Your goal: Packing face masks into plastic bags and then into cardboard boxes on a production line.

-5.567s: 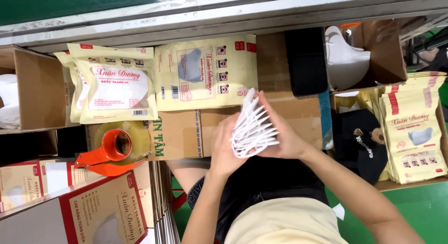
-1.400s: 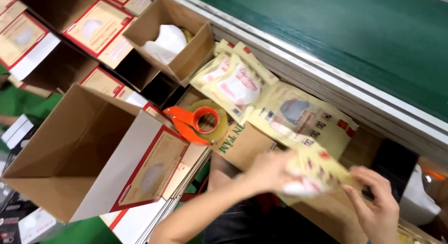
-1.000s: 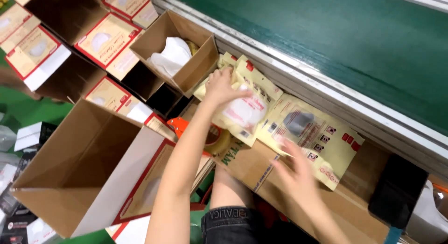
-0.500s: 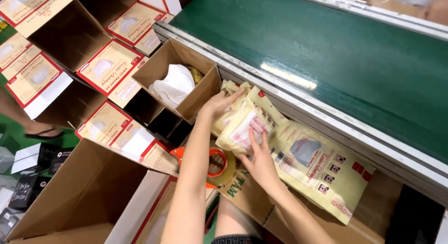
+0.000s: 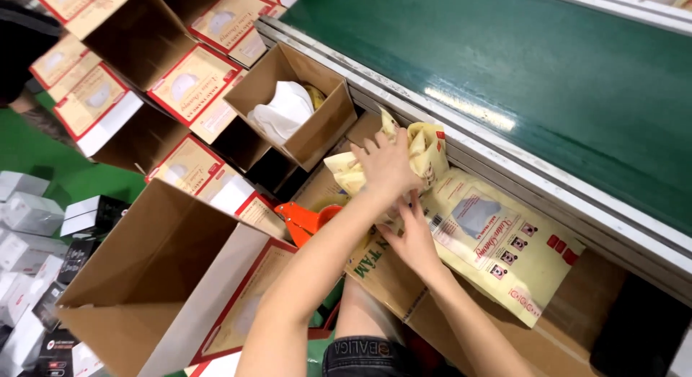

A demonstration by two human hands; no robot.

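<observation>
The left hand (image 5: 388, 164) is closed around a crumpled yellow plastic pouch (image 5: 422, 150) by the green conveyor belt's (image 5: 519, 81) edge. Beneath it the right hand (image 5: 414, 236), fingers curled, touches the pouch's underside.

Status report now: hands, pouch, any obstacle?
Left hand grips yellow pouch. Right hand under it, grip unclear. Orange tape dispenser close beside.

Both hands (image 5: 396, 197) on yellow pouch (image 5: 404, 157) — beside conveyor (image 5: 519, 81).
</observation>
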